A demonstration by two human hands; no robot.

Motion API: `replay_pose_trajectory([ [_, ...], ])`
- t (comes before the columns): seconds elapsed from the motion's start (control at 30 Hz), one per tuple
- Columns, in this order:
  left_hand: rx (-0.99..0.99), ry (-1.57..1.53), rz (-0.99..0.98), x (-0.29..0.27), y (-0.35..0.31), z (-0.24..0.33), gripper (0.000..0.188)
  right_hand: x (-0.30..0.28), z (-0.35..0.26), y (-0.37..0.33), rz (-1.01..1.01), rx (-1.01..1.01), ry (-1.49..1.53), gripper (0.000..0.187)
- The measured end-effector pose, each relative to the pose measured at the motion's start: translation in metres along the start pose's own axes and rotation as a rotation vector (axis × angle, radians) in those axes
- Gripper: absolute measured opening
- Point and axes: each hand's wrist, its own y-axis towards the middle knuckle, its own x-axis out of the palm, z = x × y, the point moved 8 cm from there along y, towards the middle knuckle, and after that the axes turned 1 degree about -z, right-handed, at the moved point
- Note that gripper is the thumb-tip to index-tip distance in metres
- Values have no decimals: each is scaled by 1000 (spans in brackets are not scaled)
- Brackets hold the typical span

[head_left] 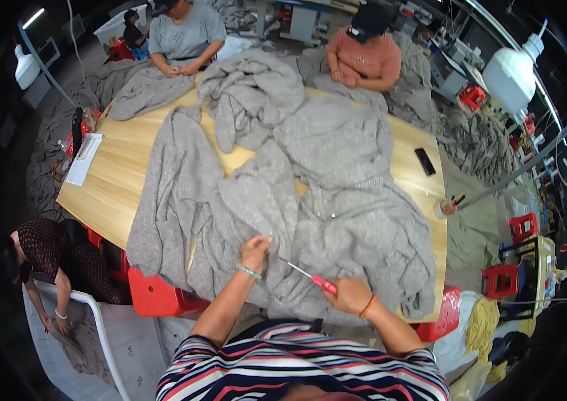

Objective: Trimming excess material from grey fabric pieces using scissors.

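One red-handled tool (324,286) gripped in my right hand (353,296) | left hand (254,256) pinched over grey cloth (257,200), hold unclear | likely picking; next needs steady tip

Legible text: none. White rectangular paper sheet (85,160), lying near the left edge of the pale wood-grain table (106,204): any writing too small to read. Large pale grey-white plastic tub (134,329), lower left: small dark marks on outer wall, too blurred to tell as letters or figures.

Tube light (33,19) glowing upper left; tabletop (99,194) bright; fisheye rim black.
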Motion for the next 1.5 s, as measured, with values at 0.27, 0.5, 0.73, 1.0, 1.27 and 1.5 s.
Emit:
replay_pose_trajectory([
  [0.27,736,998,-429,62,-78,63,107,-36,64,-13,409,205,17,20],
  [0.5,697,1503,-484,102,-51,8,110,-13,89,-33,350,354,48,23],
  [0.73,788,1617,-547,122,15,-10,47,-13,85,-47,322,344,91,19],
  [1.0,712,370,-559,134,-65,167,20,23,74,-54,170,99,48,19],
  [1.27,680,317,-969,121,-207,203,19,60,54,33,251,-291,346,55],
  [1.5,618,570,-589,36,-160,168,31,33,9,47,9,10,-108,38],
])
